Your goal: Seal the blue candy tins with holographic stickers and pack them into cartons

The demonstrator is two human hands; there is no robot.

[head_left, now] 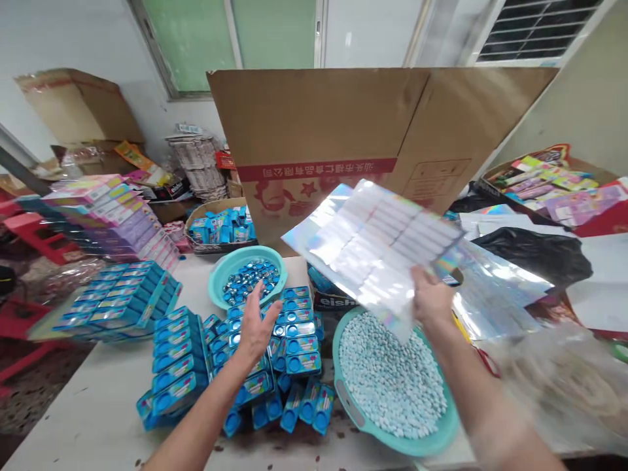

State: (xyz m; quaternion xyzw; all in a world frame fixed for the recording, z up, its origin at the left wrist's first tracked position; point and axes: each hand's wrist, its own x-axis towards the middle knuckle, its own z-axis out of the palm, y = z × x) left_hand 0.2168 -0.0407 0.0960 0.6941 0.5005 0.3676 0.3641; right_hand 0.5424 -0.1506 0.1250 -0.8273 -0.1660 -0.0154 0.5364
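Observation:
My right hand grips a shiny, rainbow-reflecting sheet by its near right edge. The sheet is tilted and blurred, and it looks like more than one layer with rows of pale strips. Beneath it, a turquoise basin holds many small pale-blue pellets. My left hand hovers with fingers apart and nothing in them. Under and around it lie many small blue boxes, some in rows, some loose. Just beyond that hand, a smaller turquoise bowl contains small blue-and-silver round pieces.
A tall cardboard panel stands across the back. Stacked blue packs and pink-purple boxes rise at left. On the right are more shiny sheets, a black plastic bag, red-handled scissors and clear plastic bags.

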